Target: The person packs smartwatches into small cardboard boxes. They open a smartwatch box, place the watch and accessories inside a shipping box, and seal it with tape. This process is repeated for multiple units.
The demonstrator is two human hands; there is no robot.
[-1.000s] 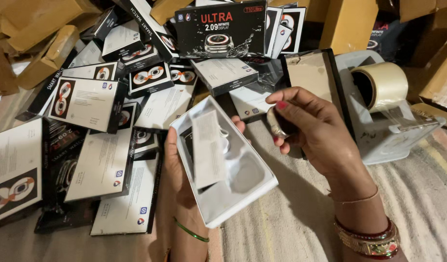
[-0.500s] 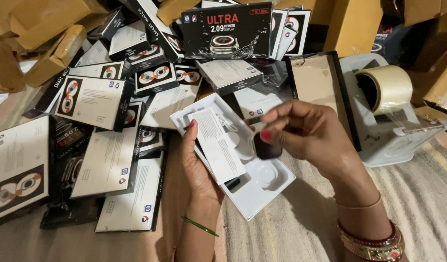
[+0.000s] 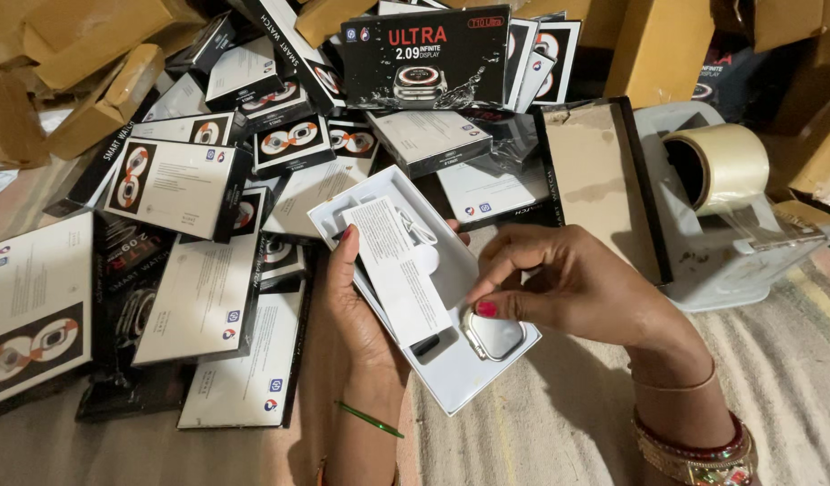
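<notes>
one white tray (image 3: pixel 451 378), one watch face (image 3: pixel 494 337), one tape dispenser (image 3: pixel 735 229), one leaflet (image 3: pixel 397 270)

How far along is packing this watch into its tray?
Done: leaflet lies in the white tray, held by the left hand. In hand: the right hand is seating the watch body in its recess. Left: tray has no cover yet.

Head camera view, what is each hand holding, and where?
Left hand grips the white tray from beneath its left edge. Right hand pinches the watch by its top edge.
</notes>
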